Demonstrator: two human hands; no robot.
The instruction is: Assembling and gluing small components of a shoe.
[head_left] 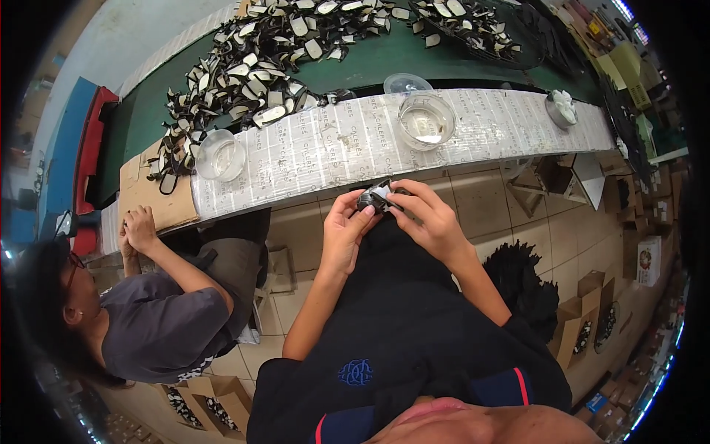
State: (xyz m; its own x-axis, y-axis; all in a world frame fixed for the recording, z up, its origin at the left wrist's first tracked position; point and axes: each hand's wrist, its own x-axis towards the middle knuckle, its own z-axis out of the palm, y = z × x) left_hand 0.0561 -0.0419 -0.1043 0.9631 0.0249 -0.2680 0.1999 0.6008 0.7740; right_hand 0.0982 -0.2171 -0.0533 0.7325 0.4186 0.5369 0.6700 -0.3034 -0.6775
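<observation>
Close in front of my body, near the table's front edge, my left hand (345, 231) grips a small glossy black shoe heel (367, 200) with a white face. Its thumb presses on the near side, and the fingers curl behind. My right hand (430, 218) pinches the white part at the heel's right edge between thumb and fingers. Exactly what those fingertips hold is partly hidden. Beyond the hands, a round clear plastic tub (427, 122) stands on the paper-covered table edge (336, 159).
Many similar black-and-white heels (255, 78) are heaped on the green surface (370, 55). Another clear tub (221, 156) stands by a cardboard sheet (151, 194). At right sits a metal cup (561, 109) with white material. A co-worker (159, 318) sits at left. Boxes (580, 318) stand on the floor.
</observation>
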